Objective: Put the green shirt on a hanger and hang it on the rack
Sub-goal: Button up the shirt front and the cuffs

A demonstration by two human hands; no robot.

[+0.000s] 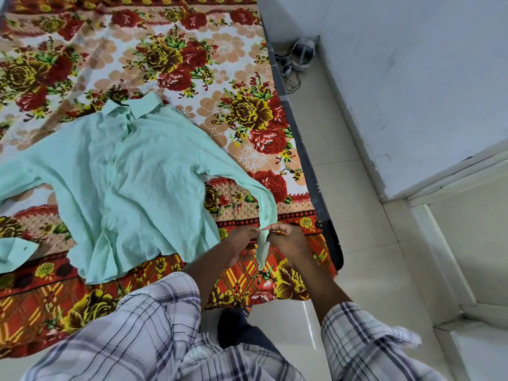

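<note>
Plaid sleeves (154, 325) fill the near edge, both forearms reaching out over the bed (192, 50).

Grip: left hand (242, 243) and right hand (288, 240) are both pinched closed on the cuff (263, 243) of the shirt's right-side sleeve (247, 185). Fingertips nearly meet across the fabric, and the cuff end hangs down between the hands. Looks like cuff straightening or buttoning; can't tell which.

Green shirt (132, 174) lies flat on the floral bedspread (247, 111), front up, collar (132, 108) at the far end, hem at the near end. Long axis runs near-to-far, tilted slightly left at the near end. Shirt body sits to the left and far of the grip; the held sleeve runs from the shoulder diagonally down-right to the hands. Other sleeve runs off the left edge, with its cuff (16, 251) folded back at near left.

Key relation: collar opening is well apart from both hands, up-left along the sleeve line. Left hand is the nearer one to the shirt body.

No hanger or rack in view. Judgement: early stage, hanger step not yet started.

Floor (357, 215) and wall (412, 78) at right, some cabled gear (302, 53) in the far corner.
</note>
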